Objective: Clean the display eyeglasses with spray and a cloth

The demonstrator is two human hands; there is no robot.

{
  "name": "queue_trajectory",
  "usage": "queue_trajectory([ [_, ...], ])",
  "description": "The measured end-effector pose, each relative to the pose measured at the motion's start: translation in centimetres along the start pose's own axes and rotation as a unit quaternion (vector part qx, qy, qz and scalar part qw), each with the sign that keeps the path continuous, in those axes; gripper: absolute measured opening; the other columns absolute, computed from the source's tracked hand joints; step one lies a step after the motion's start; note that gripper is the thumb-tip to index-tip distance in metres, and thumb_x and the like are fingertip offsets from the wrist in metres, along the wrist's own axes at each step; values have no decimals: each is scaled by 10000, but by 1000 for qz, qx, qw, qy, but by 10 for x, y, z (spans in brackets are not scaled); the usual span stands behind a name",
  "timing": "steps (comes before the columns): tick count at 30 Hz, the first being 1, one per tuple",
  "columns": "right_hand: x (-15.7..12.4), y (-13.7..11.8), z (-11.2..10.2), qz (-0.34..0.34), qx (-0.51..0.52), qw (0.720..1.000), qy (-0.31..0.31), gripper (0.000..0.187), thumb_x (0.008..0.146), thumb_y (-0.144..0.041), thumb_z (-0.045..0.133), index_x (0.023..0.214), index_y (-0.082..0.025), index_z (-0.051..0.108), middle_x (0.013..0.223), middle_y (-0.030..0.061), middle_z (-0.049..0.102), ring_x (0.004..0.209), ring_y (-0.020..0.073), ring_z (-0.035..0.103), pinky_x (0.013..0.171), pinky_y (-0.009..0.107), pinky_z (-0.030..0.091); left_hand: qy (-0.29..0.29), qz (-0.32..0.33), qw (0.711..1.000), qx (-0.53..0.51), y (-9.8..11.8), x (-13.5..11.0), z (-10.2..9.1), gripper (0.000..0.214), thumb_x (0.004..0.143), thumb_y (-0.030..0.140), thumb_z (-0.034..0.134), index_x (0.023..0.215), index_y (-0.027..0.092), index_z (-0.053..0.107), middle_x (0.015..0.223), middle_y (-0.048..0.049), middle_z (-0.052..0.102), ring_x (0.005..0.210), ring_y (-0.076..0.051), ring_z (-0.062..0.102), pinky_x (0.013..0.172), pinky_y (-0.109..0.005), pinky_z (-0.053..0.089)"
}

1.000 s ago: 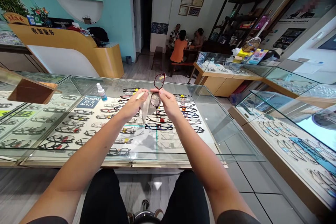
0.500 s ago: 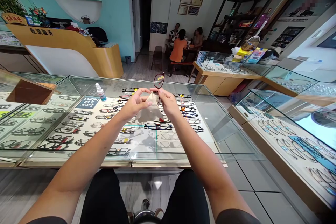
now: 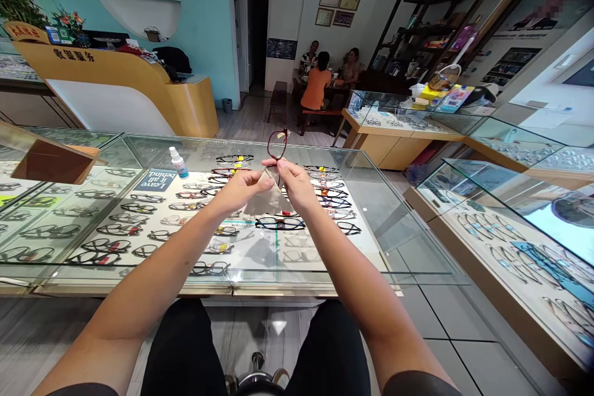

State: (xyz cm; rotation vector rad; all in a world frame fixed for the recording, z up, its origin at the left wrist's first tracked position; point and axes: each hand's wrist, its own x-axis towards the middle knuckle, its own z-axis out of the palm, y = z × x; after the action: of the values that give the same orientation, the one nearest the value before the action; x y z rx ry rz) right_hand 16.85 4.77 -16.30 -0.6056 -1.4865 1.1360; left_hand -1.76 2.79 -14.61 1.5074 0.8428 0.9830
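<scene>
Dark red eyeglasses [image 3: 277, 145] are held up over the glass display case, one lens rim standing upright above my fingers. My right hand [image 3: 297, 184] pinches the frame near its middle; the rest of the frame is mostly hidden behind the hands and cloth. A pale beige cleaning cloth [image 3: 266, 203] hangs from my left hand [image 3: 241, 189], whose thumb and fingers are closed on it just left of the glasses. Below the hands, rows of eyeglasses [image 3: 279, 223] lie inside the case.
A white spray bottle [image 3: 178, 163] stands on the glass counter [image 3: 315, 263] to the left, near a blue sign [image 3: 156, 180]. A wooden-looking object [image 3: 51, 154] juts in at far left. More display cases [image 3: 505, 229] stand at right. Several people [image 3: 316, 88] sit at the back.
The glasses have turned and shifted slightly left. My left hand has moved down a little with the cloth, its fingers now closer together.
</scene>
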Motion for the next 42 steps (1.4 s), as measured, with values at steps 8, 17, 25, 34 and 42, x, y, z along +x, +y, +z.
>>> queue_trajectory([
  [8, 1, 1, 5, 2, 6, 1000, 17, 607, 913, -847, 700, 1011, -275, 876, 1043, 45, 671, 999, 231, 611, 995, 374, 493, 27, 81, 993, -76, -10, 3, 12, 667, 666, 535, 1052, 1139, 148, 783, 924, -36, 757, 773, -149, 654, 724, -246, 526],
  [17, -1, 0, 6, 8, 26, 1000, 10, 595, 913, -829, 720, 1006, -264, 878, 1034, 37, 592, 927, 197, 570, 891, 333, 499, -16, 73, 994, -82, -9, 1, 9, 587, 719, 517, 1036, 1062, 123, 767, 825, -20, 724, 698, -136, 634, 681, -240, 512],
  [25, -2, 2, 4, 19, -1, 1000, -12, 608, 959, -831, 659, 1113, -290, 891, 1008, 43, 644, 986, 226, 604, 978, 365, 512, 27, 84, 993, -78, -10, 0, 14, 715, 722, 611, 1013, 1197, 141, 757, 882, -23, 741, 723, -137, 641, 679, -237, 514],
  [34, -3, -3, 12, -14, -69, 997, -23, 679, 979, -867, 577, 1055, -272, 895, 1179, 87, 703, 1195, 268, 599, 1215, 439, 457, 115, 147, 981, -49, -14, 0, 19, 614, 858, 723, 871, 1113, 189, 709, 810, 6, 689, 729, -150, 623, 715, -263, 501],
  [42, -2, -7, 14, -28, -46, 998, -41, 705, 934, -891, 622, 643, -260, 744, 1150, 98, 795, 1197, 302, 582, 1208, 502, 449, 164, 159, 973, 25, -8, -3, 19, 682, 915, 862, 699, 961, 182, 727, 671, 4, 608, 642, -164, 547, 631, -292, 451],
])
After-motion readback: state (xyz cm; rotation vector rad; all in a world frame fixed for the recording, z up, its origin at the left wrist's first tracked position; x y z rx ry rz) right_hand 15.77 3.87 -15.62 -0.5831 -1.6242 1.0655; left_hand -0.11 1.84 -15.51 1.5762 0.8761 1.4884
